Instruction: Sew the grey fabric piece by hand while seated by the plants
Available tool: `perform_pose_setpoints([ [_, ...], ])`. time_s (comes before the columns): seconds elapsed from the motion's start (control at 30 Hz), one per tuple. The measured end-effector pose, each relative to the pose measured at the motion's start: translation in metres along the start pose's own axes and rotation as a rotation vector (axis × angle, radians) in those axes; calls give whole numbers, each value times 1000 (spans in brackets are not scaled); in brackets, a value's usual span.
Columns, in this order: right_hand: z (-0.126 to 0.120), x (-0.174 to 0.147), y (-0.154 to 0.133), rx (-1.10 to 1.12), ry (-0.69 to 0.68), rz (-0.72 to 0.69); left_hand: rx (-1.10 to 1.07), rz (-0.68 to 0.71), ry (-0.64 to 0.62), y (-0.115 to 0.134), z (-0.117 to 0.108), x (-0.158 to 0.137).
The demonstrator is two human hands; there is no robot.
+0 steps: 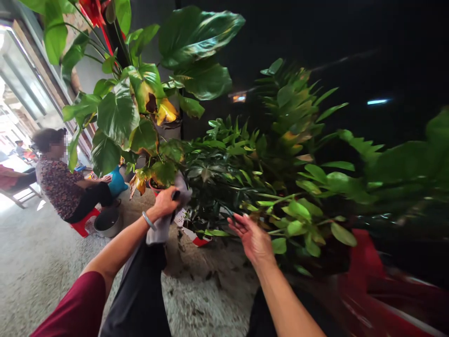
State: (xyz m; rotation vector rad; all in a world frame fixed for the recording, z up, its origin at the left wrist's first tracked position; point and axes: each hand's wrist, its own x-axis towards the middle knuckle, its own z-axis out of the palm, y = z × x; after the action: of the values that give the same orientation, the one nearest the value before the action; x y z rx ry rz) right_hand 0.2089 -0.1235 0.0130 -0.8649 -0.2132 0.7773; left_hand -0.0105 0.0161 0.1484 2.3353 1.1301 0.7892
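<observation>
My left hand, with a pale bangle on its wrist, is closed around a greyish-white cloth. A small dark thing shows by its fingers, too blurred to name. Just above the hand are the yellowing lower leaves of a large broad-leaved potted plant. My right hand is palm up, its fingers loosely stretched and apart. A thin dark leaf lies at its fingertips; whether they touch it I cannot tell. Bright green leaves of another plant hang just right of this hand.
More foliage fills the dark area ahead and right. A red object is blurred at lower right. On the left, a person sits on a red stool beside a grey basin. Rough concrete floor lies below.
</observation>
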Motion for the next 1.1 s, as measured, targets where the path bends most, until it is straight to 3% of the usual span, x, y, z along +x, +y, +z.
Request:
perform_pose_setpoints([
  [0.07,-4,3,1,-9,68,-35,-38,-23,-69,-10,-1,-20],
  [0.1,-6,6,1,-12,86,-45,-79,-18,-29,-11,-8,-24],
  [0.23,-5,9,0,-26,66,-17,-195,87,369,12,-54,-1],
  [0.3,2,5,-1,-30,7,26,-200,141,448,26,-60,18],
  [0.37,11,0,-1,-21,-76,62,-186,156,374,33,-44,24],
  [0.5,25,-4,2,3,-99,80,-123,142,-44,21,12,-12],
  [0.57,25,-1,3,-10,-50,88,-137,153,-205,15,21,-33],
  [0.6,23,1,3,-19,-35,92,-159,153,-219,15,18,-38],
  [0.67,20,6,3,-27,-30,100,-218,146,-77,21,-1,-35],
  [0.77,16,8,2,-27,-31,110,-255,155,314,40,-34,-3],
  [0.83,15,8,1,-26,-35,113,-242,166,408,49,-38,17],
  [0.93,14,5,1,-34,-38,114,-173,157,261,47,-15,16],
  [1.03,9,3,0,-49,-40,116,-113,256,-126,41,8,-14],
  [1.1,6,2,-3,-60,-47,119,-142,395,-338,45,7,-29],
])
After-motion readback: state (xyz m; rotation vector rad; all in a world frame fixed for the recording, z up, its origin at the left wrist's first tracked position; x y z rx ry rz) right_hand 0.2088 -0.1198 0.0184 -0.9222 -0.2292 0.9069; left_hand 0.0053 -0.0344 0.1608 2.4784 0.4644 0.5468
